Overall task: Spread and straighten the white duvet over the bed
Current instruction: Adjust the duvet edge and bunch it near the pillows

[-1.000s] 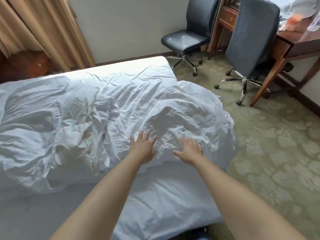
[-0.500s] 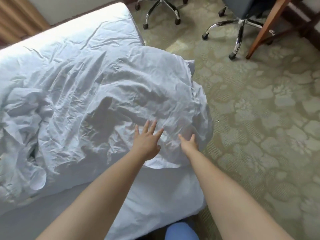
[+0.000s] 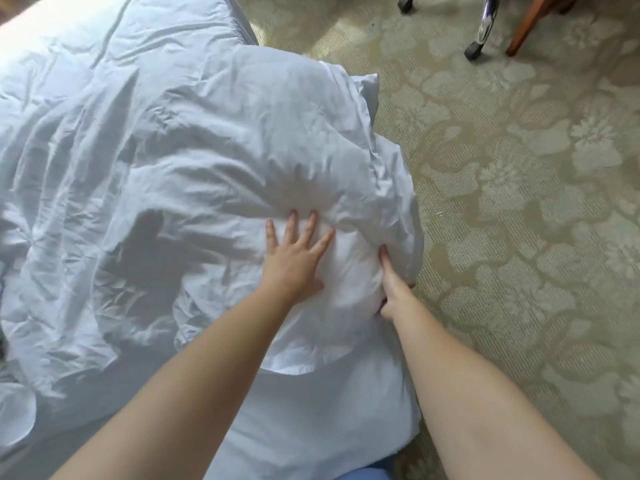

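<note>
We note the crumpled white fabric duvet (image 3: 194,161) bunched at the bed's (image 3: 304,424) right corner. Left hand (image 3: 294,261) presses flat on it, fingers spread; right hand (image 3: 393,289) grips its overhanging edge. Slack runs leftward, away from both hands.

We see bed (image 3: 311,427), white sheet bare at 6 o'clock edge. White duvet (image 3: 180,161) lies crumpled across it, bunched corner overhanging at 3 o'clock above patterned carpet floor (image 3: 519,202).
</note>
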`<state>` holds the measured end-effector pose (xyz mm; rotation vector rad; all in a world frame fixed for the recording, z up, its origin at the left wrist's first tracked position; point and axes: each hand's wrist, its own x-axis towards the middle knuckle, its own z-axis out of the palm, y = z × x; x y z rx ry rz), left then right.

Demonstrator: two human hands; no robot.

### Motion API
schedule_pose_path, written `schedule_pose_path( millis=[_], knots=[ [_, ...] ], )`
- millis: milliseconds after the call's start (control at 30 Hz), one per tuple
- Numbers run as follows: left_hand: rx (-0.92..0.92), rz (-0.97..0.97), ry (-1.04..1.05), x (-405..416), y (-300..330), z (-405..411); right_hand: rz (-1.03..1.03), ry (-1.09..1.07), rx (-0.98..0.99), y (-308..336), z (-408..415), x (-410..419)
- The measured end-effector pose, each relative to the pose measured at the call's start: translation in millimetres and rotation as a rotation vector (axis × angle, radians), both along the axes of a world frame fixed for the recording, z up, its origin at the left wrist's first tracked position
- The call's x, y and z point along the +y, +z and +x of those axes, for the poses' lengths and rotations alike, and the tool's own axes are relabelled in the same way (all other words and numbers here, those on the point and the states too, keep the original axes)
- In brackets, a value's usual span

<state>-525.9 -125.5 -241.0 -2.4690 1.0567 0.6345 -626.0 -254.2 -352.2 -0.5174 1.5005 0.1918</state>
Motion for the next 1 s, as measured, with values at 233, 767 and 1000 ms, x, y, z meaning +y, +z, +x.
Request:
schedule_pose_path(
  millis=[233, 767, 1000],
  knots=[
    [0.097, 0.045, 0.03, -4, -16, 18, 0.076, 0.136, -0.146, -50, -3, -3],
    [0.695, -1.014, 1.227, 78, 167, 61, -0.434, 0.397, -0.643, 235, 75, 77],
    [0.512, -0.734, 0.991, 141, 199, 65, -0.617, 1.226, -0.852, 262, 50, 188]
  ],
)
